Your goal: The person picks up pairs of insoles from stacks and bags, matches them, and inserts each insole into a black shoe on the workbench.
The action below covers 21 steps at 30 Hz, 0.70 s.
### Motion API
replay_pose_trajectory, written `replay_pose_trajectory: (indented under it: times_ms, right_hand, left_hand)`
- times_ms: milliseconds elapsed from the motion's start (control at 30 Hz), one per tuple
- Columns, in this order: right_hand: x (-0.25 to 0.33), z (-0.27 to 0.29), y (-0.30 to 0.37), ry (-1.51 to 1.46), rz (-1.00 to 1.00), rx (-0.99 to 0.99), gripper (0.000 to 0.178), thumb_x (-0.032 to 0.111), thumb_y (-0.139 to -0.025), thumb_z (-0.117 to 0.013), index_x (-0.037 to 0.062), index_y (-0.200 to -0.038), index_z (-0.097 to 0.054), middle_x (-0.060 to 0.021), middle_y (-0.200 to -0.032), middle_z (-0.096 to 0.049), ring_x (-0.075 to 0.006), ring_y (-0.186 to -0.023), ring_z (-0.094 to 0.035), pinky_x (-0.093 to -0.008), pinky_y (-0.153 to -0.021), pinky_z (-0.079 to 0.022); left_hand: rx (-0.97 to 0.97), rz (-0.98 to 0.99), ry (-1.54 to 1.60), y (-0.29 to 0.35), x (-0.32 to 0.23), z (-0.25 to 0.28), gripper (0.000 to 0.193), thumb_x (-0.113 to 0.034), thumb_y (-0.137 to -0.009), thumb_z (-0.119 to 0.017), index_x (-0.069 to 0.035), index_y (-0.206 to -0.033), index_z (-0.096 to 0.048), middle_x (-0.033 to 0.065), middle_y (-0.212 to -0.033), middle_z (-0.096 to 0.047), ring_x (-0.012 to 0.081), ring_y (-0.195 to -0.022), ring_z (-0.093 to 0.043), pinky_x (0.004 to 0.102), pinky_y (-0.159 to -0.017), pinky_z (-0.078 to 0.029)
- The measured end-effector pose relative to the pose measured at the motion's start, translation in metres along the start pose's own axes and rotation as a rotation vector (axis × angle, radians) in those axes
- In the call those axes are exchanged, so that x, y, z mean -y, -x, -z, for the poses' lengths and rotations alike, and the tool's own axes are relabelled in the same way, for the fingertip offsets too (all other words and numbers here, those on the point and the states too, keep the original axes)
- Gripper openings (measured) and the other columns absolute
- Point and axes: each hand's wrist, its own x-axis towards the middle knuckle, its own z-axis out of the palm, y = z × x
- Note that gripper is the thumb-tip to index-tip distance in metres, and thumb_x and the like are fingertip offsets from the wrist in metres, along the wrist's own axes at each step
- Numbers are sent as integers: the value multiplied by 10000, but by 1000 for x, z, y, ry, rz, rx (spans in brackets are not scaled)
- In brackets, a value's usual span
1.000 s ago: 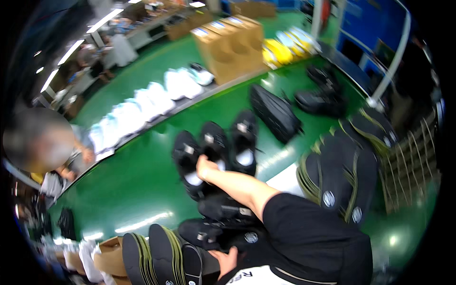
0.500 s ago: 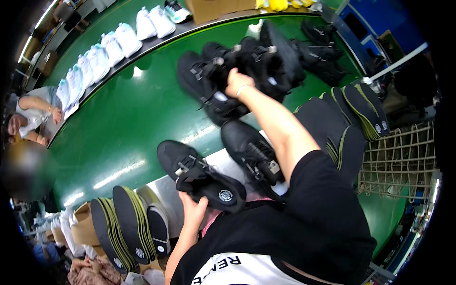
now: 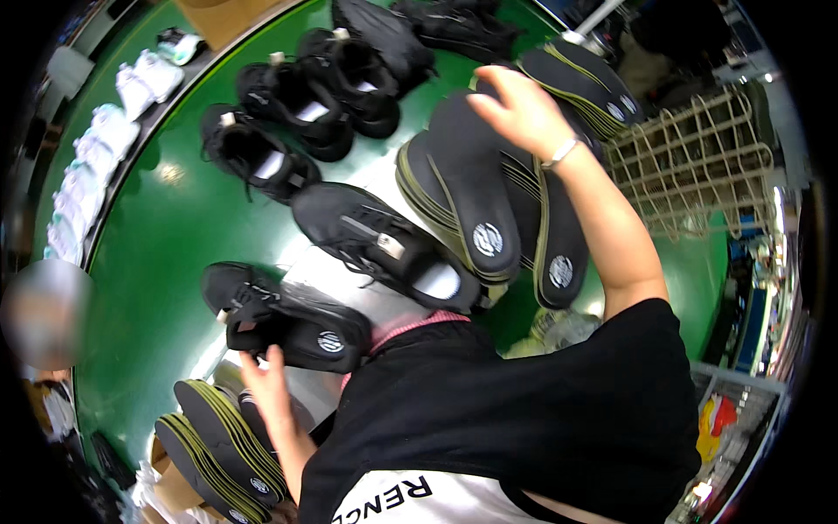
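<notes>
At the near left, my left hand (image 3: 269,384) holds the side of a black lace-up shoe (image 3: 284,319), its thumb and finger at the edge; a round pale mark shows on the insole inside. My right hand (image 3: 528,113) is over the far end of a pile of black insoles (image 3: 478,188) with yellow-green edges, thumb and fingers apart. Some fingertips are hard to make out, and I see nothing held in it. Between the hands lies another black shoe (image 3: 380,244) with a white patch inside its heel.
Several black shoes (image 3: 297,109) stand farther back on the green table (image 3: 166,288). More insoles (image 3: 218,428) are stacked at lower left. A wire basket (image 3: 690,166) is on the right. White shoes (image 3: 92,166) line a ledge at far left.
My right hand has left the black shoes at the back and moved right, over the insole pile. The whole view has swung to the right. My left hand stays by the same shoe.
</notes>
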Motion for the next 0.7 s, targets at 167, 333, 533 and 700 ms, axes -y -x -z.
replay_pose_trajectory:
  times_ms: [167,333,533,700]
  right_hand:
    - [-69,28,117,58,-425,-114,578,343,-762,-557,-45,-1152,-379,-250,-1111,-465,-352,-1045,-446,-378,-890,-355]
    - [-33,3,173,-53,-580,-17,802,461,-694,-614,-50,-1225,-298,-276,-1225,-346,-366,-1154,-338,-380,-940,-307]
    - [10,8,163,363,-770,159,891,588,-613,-601,67,-1265,-290,-271,-1302,-214,-395,-1124,-371,-499,-848,-368]
    - [9,-2,140,364,-674,115,751,403,-532,-695,91,-1146,-396,-255,-1241,-271,-410,-1009,-460,-472,-795,-425]
  left_hand:
    - [-398,-546,-424,34,-97,9,442,-60,-745,-574,-60,-1166,-439,124,-1144,-422,196,-970,-445,312,-797,-371]
    - [214,-559,-181,22,-112,-72,707,-265,-629,-706,10,-1177,-354,164,-1146,-404,264,-1045,-421,364,-877,-341]
    - [413,-246,-164,3,-83,-150,997,-328,-587,-667,62,-1288,-75,323,-1304,-124,403,-1250,-99,414,-1024,-132]
    - [484,-204,-74,0,-78,-131,932,-243,-614,-670,59,-1281,-92,218,-1046,-392,297,-951,-406,347,-827,-343]
